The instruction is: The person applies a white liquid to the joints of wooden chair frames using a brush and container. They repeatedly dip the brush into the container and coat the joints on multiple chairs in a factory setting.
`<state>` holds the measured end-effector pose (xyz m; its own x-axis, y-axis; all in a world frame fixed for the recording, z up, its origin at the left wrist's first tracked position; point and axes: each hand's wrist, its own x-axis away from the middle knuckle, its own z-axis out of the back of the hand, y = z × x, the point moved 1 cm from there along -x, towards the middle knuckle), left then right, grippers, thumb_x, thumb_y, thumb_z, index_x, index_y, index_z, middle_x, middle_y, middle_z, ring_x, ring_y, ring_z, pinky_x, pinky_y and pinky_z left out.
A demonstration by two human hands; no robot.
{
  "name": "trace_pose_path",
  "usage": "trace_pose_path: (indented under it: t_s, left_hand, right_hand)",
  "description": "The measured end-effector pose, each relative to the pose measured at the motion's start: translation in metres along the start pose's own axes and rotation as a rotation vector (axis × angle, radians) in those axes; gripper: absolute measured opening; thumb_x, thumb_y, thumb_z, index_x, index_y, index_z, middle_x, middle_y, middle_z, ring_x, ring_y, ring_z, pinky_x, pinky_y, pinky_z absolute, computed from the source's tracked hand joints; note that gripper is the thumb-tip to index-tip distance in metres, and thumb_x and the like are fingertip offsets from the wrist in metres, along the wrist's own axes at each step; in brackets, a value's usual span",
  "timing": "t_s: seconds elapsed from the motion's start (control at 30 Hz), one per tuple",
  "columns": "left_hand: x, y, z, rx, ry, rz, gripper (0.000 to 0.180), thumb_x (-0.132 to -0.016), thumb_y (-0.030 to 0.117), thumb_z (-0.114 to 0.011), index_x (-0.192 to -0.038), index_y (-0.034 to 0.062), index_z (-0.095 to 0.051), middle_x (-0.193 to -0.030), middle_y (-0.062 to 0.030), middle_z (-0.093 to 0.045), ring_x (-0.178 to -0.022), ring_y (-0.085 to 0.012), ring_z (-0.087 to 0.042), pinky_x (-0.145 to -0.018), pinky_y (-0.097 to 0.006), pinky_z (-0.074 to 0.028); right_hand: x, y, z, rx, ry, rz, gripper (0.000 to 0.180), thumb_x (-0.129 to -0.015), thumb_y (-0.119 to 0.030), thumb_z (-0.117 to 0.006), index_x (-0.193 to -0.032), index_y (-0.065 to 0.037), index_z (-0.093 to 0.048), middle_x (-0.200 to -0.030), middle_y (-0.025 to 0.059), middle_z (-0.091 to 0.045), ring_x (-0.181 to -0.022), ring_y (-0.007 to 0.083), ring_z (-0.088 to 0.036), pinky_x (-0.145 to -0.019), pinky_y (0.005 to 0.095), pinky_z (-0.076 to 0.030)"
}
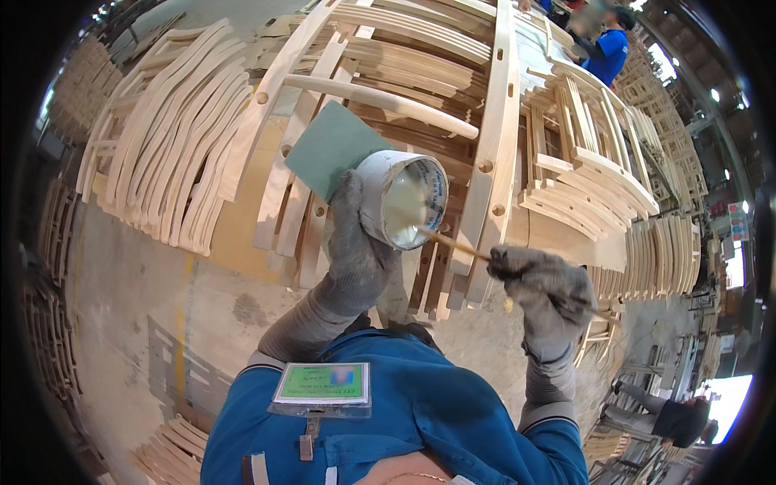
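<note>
Clasping a tub (404, 200) is the left grip (357, 230); at its four o'clock the right grip (546, 287) is pinching a stick (459, 246)

A round white tub (373, 190) sits just toward 12 o'clock from the middle of the view. Its top is open and faces up at the viewer. Pale, creamy stuff (406, 194) is inside, and messy smears mark the rim. A thin brown stick (457, 244) has its tip at the tub's 5 o'clock side and slants away toward 4 o'clock. A flat, dull green sheet (330, 149) with straight edges pokes out behind the tub toward 10 o'clock.
</note>
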<state>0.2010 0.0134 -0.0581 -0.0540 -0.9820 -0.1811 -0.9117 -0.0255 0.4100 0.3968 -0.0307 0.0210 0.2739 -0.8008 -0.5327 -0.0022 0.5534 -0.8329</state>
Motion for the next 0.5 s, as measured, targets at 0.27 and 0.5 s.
trace_pose_path:
  t_s: [0.27,0.5]
  left_hand:
    - [0.0,0.005,-0.011,0.225,0.081,-0.039,0.076,-0.09,0.03,-0.059,-0.142,0.0003,-0.013,-0.13,-0.0188,-0.041,-0.118,-0.0271,-0.048,-0.098,-0.038,-0.042]
    - [0.006,0.002,-0.011,0.155,0.076,-0.071,0.067,-0.091,0.033,-0.053,-0.139,0.0009,-0.02,-0.127,-0.0176,-0.044,-0.117,-0.0264,-0.049,-0.099,-0.038,-0.043]
  right_hand:
    - [0.029,0.003,-0.024,0.158,-0.063,0.176,0.018,-0.078,-0.004,-0.072,-0.084,0.0,-0.056,-0.092,0.0205,-0.065,-0.092,0.0338,-0.065,-0.079,0.0439,-0.055]
    - [0.044,0.008,-0.032,-0.19,0.222,-0.08,0.013,-0.08,0.006,-0.063,-0.091,0.002,-0.058,-0.103,0.0232,-0.064,-0.099,0.0345,-0.063,-0.081,0.0432,-0.053]
